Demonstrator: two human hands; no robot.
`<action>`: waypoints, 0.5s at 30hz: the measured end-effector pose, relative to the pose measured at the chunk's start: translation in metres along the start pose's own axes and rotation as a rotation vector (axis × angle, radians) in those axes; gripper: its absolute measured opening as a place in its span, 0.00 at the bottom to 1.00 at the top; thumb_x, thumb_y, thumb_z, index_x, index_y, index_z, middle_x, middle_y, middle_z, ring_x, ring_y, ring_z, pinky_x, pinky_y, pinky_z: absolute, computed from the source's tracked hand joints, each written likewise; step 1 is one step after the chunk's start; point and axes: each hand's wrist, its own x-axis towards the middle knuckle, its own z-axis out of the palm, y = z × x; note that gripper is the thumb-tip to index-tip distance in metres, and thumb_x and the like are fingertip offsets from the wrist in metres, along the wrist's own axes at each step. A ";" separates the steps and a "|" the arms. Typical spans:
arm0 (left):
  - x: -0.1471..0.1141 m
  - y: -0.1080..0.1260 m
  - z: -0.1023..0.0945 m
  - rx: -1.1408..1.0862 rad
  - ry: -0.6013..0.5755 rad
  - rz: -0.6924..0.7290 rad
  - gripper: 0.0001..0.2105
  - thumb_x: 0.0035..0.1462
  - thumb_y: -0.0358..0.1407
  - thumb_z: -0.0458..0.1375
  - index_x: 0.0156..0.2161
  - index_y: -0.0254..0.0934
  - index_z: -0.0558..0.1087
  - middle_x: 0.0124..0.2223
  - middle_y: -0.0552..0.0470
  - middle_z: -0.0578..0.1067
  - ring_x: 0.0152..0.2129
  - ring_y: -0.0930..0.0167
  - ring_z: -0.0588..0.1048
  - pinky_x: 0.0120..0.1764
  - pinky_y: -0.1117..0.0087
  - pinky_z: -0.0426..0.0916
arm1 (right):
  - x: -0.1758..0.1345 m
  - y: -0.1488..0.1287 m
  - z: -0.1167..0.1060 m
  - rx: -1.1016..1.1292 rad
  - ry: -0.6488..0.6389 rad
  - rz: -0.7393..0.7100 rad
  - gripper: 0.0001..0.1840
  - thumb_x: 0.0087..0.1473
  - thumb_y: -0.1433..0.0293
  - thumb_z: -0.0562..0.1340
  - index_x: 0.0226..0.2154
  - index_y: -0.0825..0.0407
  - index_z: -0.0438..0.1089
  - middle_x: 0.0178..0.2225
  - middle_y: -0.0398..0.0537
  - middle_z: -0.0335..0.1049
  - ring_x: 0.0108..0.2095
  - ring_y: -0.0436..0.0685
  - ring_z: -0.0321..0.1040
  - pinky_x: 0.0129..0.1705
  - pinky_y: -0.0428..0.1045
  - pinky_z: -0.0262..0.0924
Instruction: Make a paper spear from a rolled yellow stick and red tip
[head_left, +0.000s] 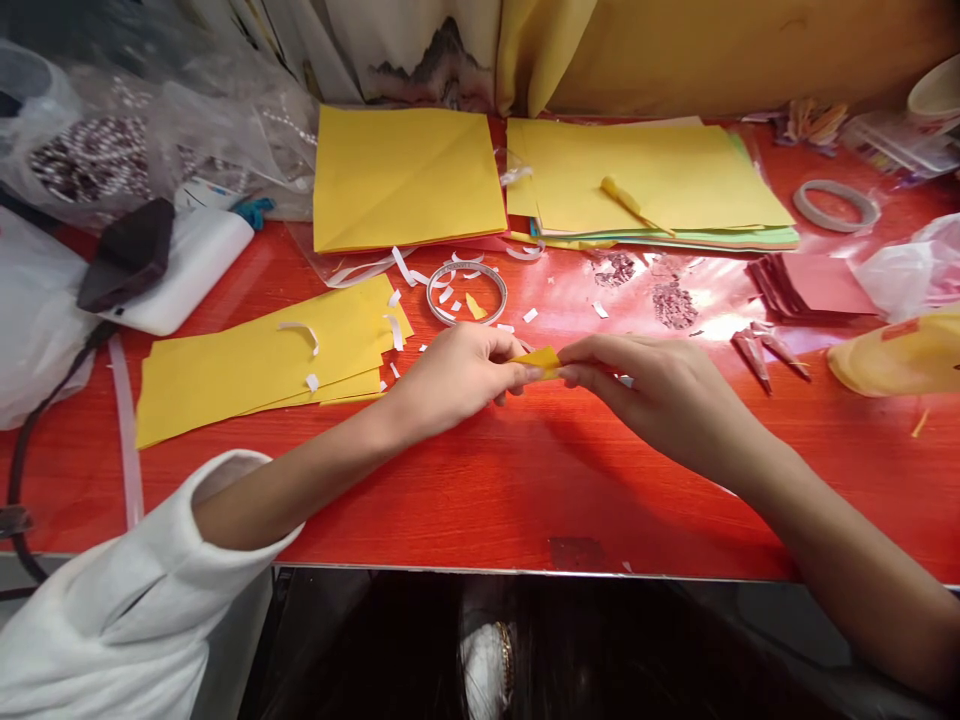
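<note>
Between my two hands is a small folded piece of yellow paper (541, 358), held just above the red table. My left hand (461, 375) is closed on its left end, thumb on top. At its right end, the thumb and forefinger of my right hand (660, 385) pinch the paper. Part of the piece is hidden by my fingers. Behind my left hand lies a roll of tape (430, 300) with white paper scraps around it. Long yellow paper strips (225, 375) lie in a fanned stack to the left.
Yellow sheets (409, 180) and a second stack (600, 165) bearing a rolled yellow cone (626, 203) lie at the back. Red paper squares (821, 285), small red cones (752, 360) and another tape roll (836, 222) sit right. Plastic bags and a white box (199, 260) crowd the left.
</note>
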 end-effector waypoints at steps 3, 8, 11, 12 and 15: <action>-0.004 0.003 0.002 0.230 0.124 0.170 0.08 0.54 0.32 0.51 0.30 0.34 0.72 0.28 0.53 0.73 0.25 0.75 0.69 0.28 0.74 0.61 | 0.001 0.002 -0.003 0.089 -0.047 0.040 0.07 0.55 0.72 0.54 0.31 0.52 0.68 0.22 0.42 0.69 0.20 0.47 0.61 0.23 0.44 0.52; -0.006 -0.001 0.005 0.525 0.196 0.447 0.13 0.59 0.36 0.46 0.38 0.34 0.72 0.35 0.49 0.74 0.31 0.73 0.71 0.35 0.72 0.63 | 0.000 0.004 -0.010 0.257 -0.142 0.107 0.10 0.57 0.68 0.52 0.27 0.52 0.66 0.20 0.40 0.63 0.20 0.46 0.57 0.23 0.43 0.51; -0.006 -0.005 0.007 0.641 0.167 0.542 0.15 0.61 0.39 0.43 0.40 0.34 0.70 0.37 0.47 0.74 0.34 0.72 0.71 0.37 0.72 0.64 | 0.001 0.005 -0.013 0.319 -0.204 0.134 0.14 0.57 0.65 0.52 0.25 0.52 0.64 0.19 0.40 0.61 0.18 0.45 0.54 0.22 0.43 0.50; -0.006 -0.006 0.007 0.671 0.153 0.563 0.16 0.61 0.39 0.42 0.41 0.34 0.70 0.38 0.47 0.74 0.35 0.72 0.71 0.37 0.73 0.64 | 0.001 0.005 -0.014 0.330 -0.220 0.139 0.15 0.57 0.64 0.52 0.24 0.53 0.64 0.19 0.40 0.61 0.18 0.45 0.53 0.22 0.44 0.50; -0.007 -0.003 -0.002 0.717 0.148 0.567 0.15 0.62 0.37 0.41 0.42 0.35 0.70 0.38 0.48 0.74 0.35 0.73 0.71 0.36 0.73 0.63 | 0.003 0.011 -0.024 0.310 -0.213 0.145 0.14 0.57 0.61 0.52 0.29 0.52 0.67 0.21 0.42 0.64 0.20 0.46 0.57 0.23 0.44 0.53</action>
